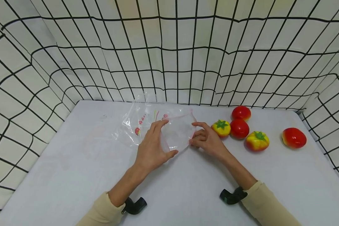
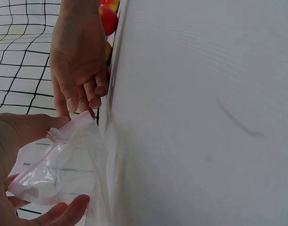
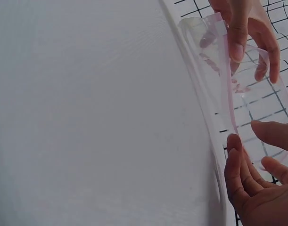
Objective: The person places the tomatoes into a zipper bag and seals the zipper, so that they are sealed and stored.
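Observation:
A clear plastic zip bag (image 1: 178,131) with a pink strip (image 3: 230,89) along its mouth is held between the two hands, its mouth spread apart toward the person. Small red prints (image 1: 137,131) show on its left part, which spreads over the table behind the left hand. My left hand (image 1: 151,147) holds the left side of the mouth, thumb and fingers wide apart around the film. On the opposite side, my right hand (image 1: 210,141) has its fingers curled and its fingertips on the edge of the bag. Nothing shows inside the bag.
Right of the hands lie red-and-yellow toy fruits with green leafy tops (image 1: 221,128) (image 1: 257,141) and glossy red ones (image 1: 239,129) (image 1: 241,113) (image 1: 294,138). The white table (image 1: 59,169) is bordered at back and sides by black netting (image 1: 176,59) over white panels.

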The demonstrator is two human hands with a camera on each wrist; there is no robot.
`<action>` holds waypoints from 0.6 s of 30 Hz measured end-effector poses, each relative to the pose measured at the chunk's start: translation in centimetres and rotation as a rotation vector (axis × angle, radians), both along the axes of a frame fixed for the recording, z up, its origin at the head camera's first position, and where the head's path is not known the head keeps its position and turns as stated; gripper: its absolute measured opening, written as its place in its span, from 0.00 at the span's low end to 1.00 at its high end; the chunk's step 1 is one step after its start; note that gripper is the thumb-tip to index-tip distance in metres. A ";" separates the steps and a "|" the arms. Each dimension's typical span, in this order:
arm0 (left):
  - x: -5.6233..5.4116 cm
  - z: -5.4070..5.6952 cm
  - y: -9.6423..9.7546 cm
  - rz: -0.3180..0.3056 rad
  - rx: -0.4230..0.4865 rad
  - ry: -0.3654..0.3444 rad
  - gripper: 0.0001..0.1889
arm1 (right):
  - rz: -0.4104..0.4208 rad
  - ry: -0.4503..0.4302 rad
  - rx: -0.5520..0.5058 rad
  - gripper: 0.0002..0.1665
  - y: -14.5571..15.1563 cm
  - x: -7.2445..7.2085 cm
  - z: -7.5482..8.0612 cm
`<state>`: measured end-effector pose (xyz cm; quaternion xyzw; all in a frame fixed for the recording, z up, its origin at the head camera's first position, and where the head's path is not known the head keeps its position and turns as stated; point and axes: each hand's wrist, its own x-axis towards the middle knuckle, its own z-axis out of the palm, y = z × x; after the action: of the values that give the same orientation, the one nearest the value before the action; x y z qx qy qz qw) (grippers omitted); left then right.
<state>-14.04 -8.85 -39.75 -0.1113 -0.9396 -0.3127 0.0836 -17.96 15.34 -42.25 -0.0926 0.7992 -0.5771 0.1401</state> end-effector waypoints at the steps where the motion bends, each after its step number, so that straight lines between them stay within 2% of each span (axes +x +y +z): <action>1: 0.0 0.0 0.0 0.000 0.002 -0.002 0.56 | -0.003 0.004 0.014 0.40 0.1 0.0 0.1; 7: 0.0 0.0 0.1 -0.010 0.018 -0.001 0.57 | -0.024 0.020 0.056 0.39 0.8 0.2 0.7; 14: 0.0 0.0 0.0 0.004 0.033 -0.016 0.58 | -0.024 0.110 0.112 0.39 1.6 0.2 1.5; 18: 0.0 0.0 0.0 0.002 0.039 -0.019 0.58 | -0.034 0.134 0.119 0.39 2.1 0.1 1.8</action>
<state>-14.02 -8.89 -39.74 -0.1056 -0.9341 -0.3321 0.0774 -17.85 17.47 -40.46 -0.1090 0.8412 -0.5232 0.0819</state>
